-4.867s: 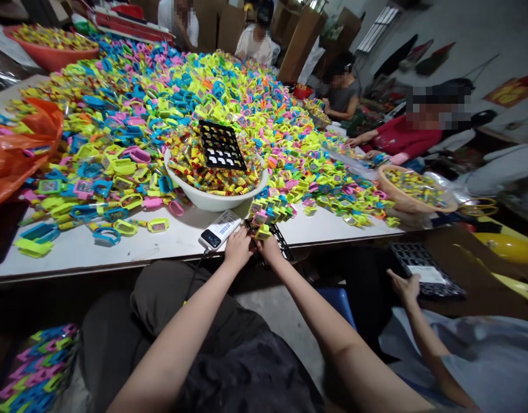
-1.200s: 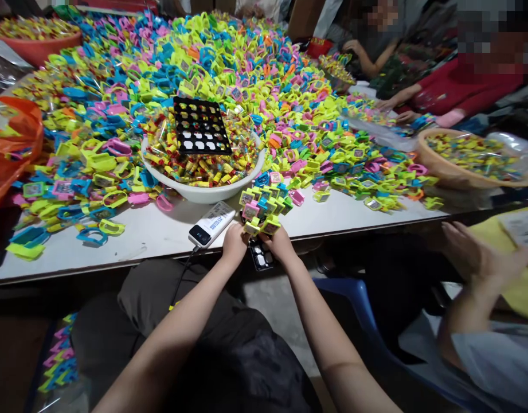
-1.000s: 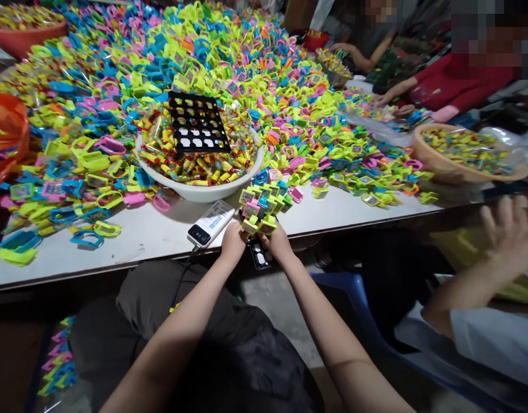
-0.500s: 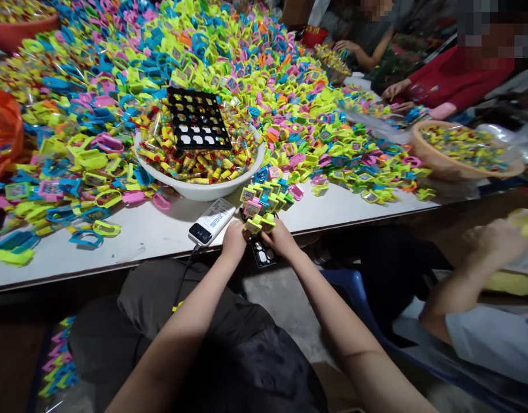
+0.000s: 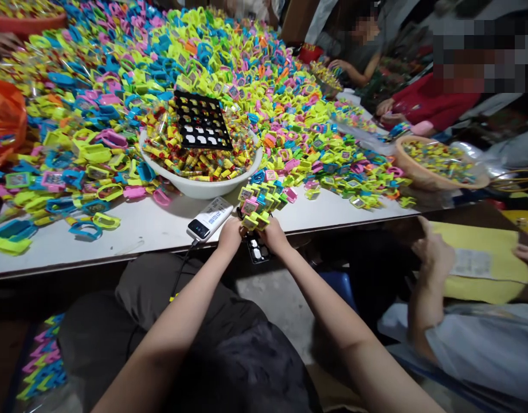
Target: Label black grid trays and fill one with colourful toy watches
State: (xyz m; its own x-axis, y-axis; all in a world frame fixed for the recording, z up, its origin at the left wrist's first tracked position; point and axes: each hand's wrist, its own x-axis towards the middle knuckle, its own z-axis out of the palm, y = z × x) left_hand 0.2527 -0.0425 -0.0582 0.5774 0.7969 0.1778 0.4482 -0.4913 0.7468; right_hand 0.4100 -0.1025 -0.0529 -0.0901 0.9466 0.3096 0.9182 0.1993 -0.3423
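Observation:
At the table's front edge my left hand (image 5: 230,235) and my right hand (image 5: 274,234) hold the two sides of a black tray (image 5: 264,256) with round-lobed slots. Most of its far part is covered by yellow, pink and blue toy watches (image 5: 264,201) standing in it. My fingers are closed near the lowest yellow watches, and their tips are partly hidden. The tray's near end juts past the edge of the table, showing white through its slots. Just left of my left hand lies a white power bank (image 5: 210,219) with a cable.
Behind my hands a white bowl (image 5: 199,188) holds small wrapped candy tubes, with another black tray (image 5: 203,120) on top. Loose toy watches (image 5: 285,115) heap across the table. At right, a person holds a yellow envelope (image 5: 474,287). An orange basin (image 5: 440,179) stands near the table's right end.
My view has shifted a little. Both hands keep the tray in nearly the same place. The neighbour at right now shows a yellow envelope more fully.

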